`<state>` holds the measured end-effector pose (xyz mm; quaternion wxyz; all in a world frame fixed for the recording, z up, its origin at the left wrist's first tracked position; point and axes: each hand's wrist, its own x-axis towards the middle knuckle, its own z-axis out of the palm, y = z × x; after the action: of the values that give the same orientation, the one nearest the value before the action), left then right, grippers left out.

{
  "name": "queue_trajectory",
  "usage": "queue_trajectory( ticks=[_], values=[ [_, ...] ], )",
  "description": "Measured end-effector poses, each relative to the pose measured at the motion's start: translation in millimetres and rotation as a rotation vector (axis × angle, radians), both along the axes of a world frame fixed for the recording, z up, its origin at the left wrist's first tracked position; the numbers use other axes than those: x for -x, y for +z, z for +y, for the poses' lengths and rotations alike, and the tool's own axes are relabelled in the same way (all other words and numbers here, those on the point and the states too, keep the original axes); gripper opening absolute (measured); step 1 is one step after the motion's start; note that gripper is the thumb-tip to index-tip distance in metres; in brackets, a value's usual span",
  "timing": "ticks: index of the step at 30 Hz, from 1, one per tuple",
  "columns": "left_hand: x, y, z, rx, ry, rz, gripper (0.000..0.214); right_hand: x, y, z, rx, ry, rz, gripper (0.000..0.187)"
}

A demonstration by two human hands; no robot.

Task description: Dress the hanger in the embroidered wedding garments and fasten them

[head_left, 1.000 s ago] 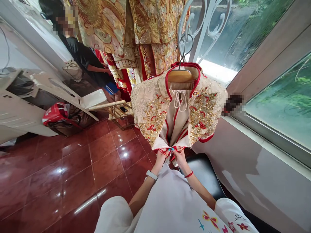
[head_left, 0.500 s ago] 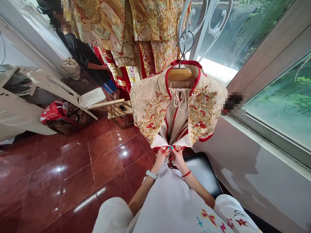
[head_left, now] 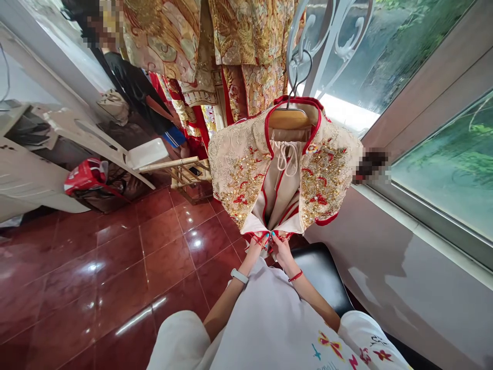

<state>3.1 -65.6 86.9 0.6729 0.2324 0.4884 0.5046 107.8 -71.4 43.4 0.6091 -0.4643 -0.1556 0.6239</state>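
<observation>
A cream jacket (head_left: 321, 177) with gold beading, red flowers and red piping hangs by a wooden hanger (head_left: 288, 119) with a metal hook. Its front stands apart at the chest, with a tied cord at the neck. Both hands meet at the lower front, their thumbs side by side. My left hand (head_left: 257, 247) is closed on the left front edge, which is folded to show white lining. My right hand (head_left: 282, 250) pinches the right front edge close beside it. Fingers under the cloth are hidden, and any fastener there is too small to make out.
Gold embroidered garments (head_left: 165, 41) hang behind. A white scrolled metal stand (head_left: 321, 46) bears the hanger, beside a window. A black seat (head_left: 321, 272) is at lower right. Left are a bamboo rack (head_left: 179, 172), a white chair (head_left: 148, 151), a red bag (head_left: 87, 177) and another person (head_left: 133, 85).
The jacket's collar and hanger appear slightly farther right. Both hands keep their hold at the same place on the front edges. The other person's arm has shifted slightly.
</observation>
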Motion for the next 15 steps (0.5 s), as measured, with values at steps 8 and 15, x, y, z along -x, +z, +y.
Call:
queue_trajectory(
  ticks=[8,15],
  values=[
    [0,-7.9,-2,0.012,0.005,-0.063,0.04,7,-1.1,1,0.023,-0.058,0.026,0.038],
    [3,-21.5,-1,0.049,0.012,-0.063,0.05,11,1.5,6,0.019,-0.06,-0.001,0.037]
  ],
)
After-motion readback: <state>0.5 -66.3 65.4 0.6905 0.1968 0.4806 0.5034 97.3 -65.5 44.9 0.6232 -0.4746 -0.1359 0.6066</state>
